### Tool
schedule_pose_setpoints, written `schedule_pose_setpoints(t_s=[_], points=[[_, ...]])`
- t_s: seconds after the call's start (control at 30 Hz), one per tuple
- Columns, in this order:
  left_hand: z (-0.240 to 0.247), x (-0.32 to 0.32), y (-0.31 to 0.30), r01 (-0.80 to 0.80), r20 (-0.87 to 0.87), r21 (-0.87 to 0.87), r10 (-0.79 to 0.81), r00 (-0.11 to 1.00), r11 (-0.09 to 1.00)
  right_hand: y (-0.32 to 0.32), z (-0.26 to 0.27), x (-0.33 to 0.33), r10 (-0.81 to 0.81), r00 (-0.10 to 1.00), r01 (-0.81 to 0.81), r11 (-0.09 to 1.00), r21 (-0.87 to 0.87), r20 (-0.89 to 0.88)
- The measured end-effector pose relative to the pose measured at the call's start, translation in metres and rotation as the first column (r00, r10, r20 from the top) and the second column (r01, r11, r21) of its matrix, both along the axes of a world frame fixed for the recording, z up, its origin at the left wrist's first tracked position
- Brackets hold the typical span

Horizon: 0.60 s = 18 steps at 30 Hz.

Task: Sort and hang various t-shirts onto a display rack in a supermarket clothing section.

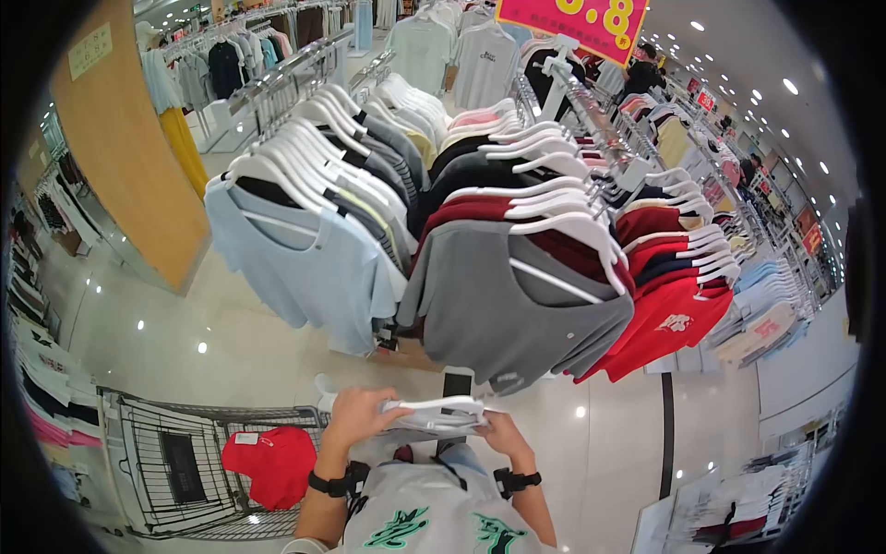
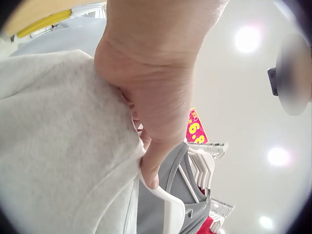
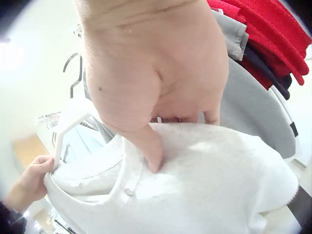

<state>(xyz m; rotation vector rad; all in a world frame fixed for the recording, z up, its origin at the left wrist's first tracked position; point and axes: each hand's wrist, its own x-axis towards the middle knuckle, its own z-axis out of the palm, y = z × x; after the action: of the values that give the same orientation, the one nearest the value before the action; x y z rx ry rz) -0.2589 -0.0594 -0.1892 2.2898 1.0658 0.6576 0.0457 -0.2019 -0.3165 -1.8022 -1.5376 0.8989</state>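
A pale grey-white shirt (image 3: 204, 170) hangs on a white hanger (image 3: 66, 129) between the two hands. The left hand (image 2: 151, 97) pinches the hanger (image 2: 170, 207) at one shoulder, its thumb lying on the plastic. On the opposite side the right hand (image 3: 161, 73) grips the shirt's shoulder, thumb in front and fingers behind the cloth. From above, both the left hand (image 1: 362, 415) and the right hand (image 1: 503, 434) are close to the body, with the garment (image 1: 434, 420) seen edge-on.
Racks of hung shirts stand ahead, with a light blue one (image 1: 305, 254), a dark grey one (image 1: 517, 305) and red ones (image 1: 678, 314). At the lower left, a wire cart (image 1: 157, 415) holds a red garment (image 1: 269, 469). A red price sign (image 1: 581, 23) tops the rack.
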Motion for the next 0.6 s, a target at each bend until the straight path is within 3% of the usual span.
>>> schedule_pose_setpoints(t_s=[0.07, 0.13, 0.2, 0.27, 0.33, 0.47, 0.53, 0.6], points=[[0.015, -0.012, 0.003, -0.033, -0.031, -0.100, 0.030, 0.999, 0.994, 0.005, 0.014, -0.007, 0.032, 0.996, -0.036, 0.998, -0.046, -0.087], [0.013, -0.021, 0.008, -0.067, -0.053, -0.186, 0.058, 0.997, 0.980, 0.017, 0.036, -0.019, 0.068, 0.998, -0.065, 0.989, 0.136, -0.016], [-0.009, -0.032, 0.022, -0.058, 0.182, -0.259, 0.108, 0.977, 0.964, 0.031, 0.093, -0.041, 0.046, 0.999, -0.046, 0.991, 0.128, 0.004], [-0.017, -0.039, 0.028, -0.047, 0.169, -0.341, 0.110, 0.980, 0.939, 0.038, 0.125, -0.053, 0.008, 1.000, -0.010, 0.994, 0.110, 0.017], [-0.018, -0.039, 0.033, 0.031, 0.350, -0.400, 0.121, 0.929, 0.916, 0.041, 0.138, -0.056, -0.057, 0.994, 0.043, 0.986, 0.161, 0.088], [0.017, -0.011, 0.035, 0.081, 0.366, -0.334, 0.050, 0.929, 0.939, 0.041, 0.159, -0.044, -0.265, 0.938, 0.159, 0.901, 0.403, 0.222], [0.049, 0.021, 0.042, 0.104, 0.361, -0.198, -0.026, 0.932, 0.975, 0.041, 0.174, -0.028, -0.325, 0.925, 0.232, 0.893, 0.386, 0.197], [0.072, 0.052, 0.057, 0.165, 0.309, -0.136, -0.116, 0.944, 0.977, 0.042, 0.185, -0.003, -0.434, 0.853, 0.278, 0.848, 0.451, 0.291]])
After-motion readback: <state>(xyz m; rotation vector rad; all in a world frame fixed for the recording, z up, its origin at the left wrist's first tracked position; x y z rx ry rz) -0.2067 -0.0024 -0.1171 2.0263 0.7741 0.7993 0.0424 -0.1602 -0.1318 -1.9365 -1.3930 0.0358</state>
